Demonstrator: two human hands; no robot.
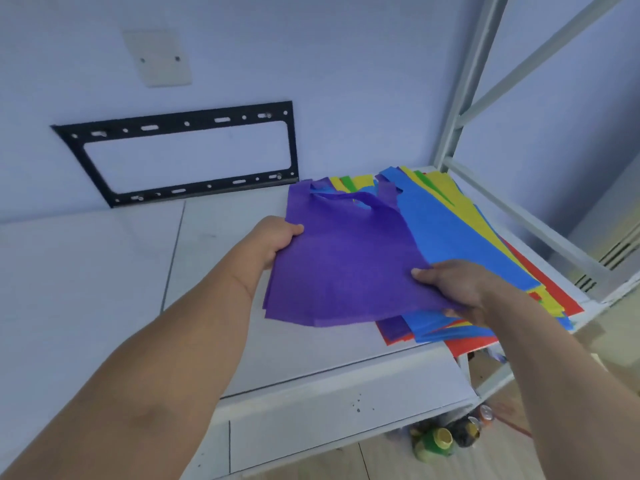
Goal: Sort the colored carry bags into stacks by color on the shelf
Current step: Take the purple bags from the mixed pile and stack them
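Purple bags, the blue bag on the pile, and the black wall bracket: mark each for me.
purple bags (346, 265), head view, middle of the top sheet.
blue bag (450, 230), head view, its flat body.
black wall bracket (187, 123), head view, top bar.

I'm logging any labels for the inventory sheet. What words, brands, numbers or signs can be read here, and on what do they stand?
No readable text in this view.
purple bags, held by left hand and right hand: plain, no print.
mixed pile of bags: plain colours, no print showing.
black wall bracket: holes only, no markings.
cans and bottles on the floor: too small and blurred to read.
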